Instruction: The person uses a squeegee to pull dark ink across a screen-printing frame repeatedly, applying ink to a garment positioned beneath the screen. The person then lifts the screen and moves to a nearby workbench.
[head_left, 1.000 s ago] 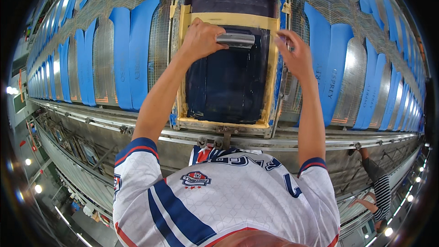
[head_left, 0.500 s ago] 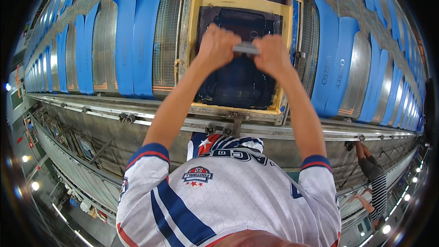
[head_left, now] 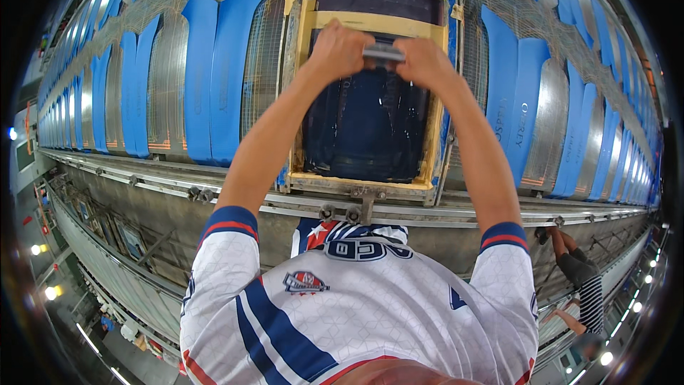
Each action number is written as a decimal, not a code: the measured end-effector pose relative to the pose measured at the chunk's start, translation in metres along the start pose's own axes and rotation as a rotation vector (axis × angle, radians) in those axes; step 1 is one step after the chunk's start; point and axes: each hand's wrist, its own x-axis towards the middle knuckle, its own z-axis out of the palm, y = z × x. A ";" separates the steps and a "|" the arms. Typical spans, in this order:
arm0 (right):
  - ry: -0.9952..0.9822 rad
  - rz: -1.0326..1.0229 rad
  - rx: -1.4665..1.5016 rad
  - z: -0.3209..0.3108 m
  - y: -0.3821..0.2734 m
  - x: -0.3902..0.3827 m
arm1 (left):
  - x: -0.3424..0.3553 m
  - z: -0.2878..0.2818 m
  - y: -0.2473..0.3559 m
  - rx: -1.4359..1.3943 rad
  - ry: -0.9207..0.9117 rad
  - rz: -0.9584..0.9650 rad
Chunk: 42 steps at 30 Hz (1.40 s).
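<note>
A squeegee (head_left: 383, 53) with a grey handle spans the gap between my hands, over the far part of a screen printing frame (head_left: 287, 78). My left hand (head_left: 338, 51) is closed round its left end, and my right hand (head_left: 426, 63) grips its right end. Glossy dark blue ink (head_left: 363, 132) coats the mesh below. Yellowish tape (head_left: 377, 23) borders the inside of the frame. The squeegee's blade is hard to make out against the dark ink.
Blue fabric pieces (head_left: 235, 71) lie on the long table left of the frame, with more blue pieces (head_left: 531, 100) to the right. A metal rail (head_left: 470, 215) runs along the near edge. Another person (head_left: 581, 271) stands at the far right.
Both my hands have pushed the squeegee away from me, toward the taped far end of the frame. In the picture, the frame and table sit slightly lower than before.
</note>
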 end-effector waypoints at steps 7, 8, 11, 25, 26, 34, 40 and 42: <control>-0.065 0.185 0.114 -0.006 0.015 0.033 | 0.033 0.004 -0.021 -0.108 0.068 -0.036; -0.071 0.194 0.129 -0.007 0.014 0.032 | 0.031 0.004 -0.018 -0.106 0.074 -0.041; 0.018 0.103 0.079 0.003 0.011 0.017 | 0.020 0.009 -0.012 -0.042 0.046 -0.056; 0.018 -0.014 0.063 0.055 -0.068 -0.122 | -0.125 0.007 0.079 -0.087 0.029 -0.012; 0.020 -0.031 0.019 0.044 -0.062 -0.106 | -0.109 0.006 0.069 -0.053 0.044 -0.002; -0.042 0.087 0.047 -0.011 0.017 0.028 | 0.030 -0.004 -0.016 -0.040 -0.023 -0.015; -0.182 0.294 0.171 -0.018 0.004 0.035 | 0.030 0.005 -0.021 -0.102 0.014 -0.065; -0.141 0.251 0.158 -0.012 0.009 0.034 | 0.030 0.007 -0.020 -0.074 0.028 -0.061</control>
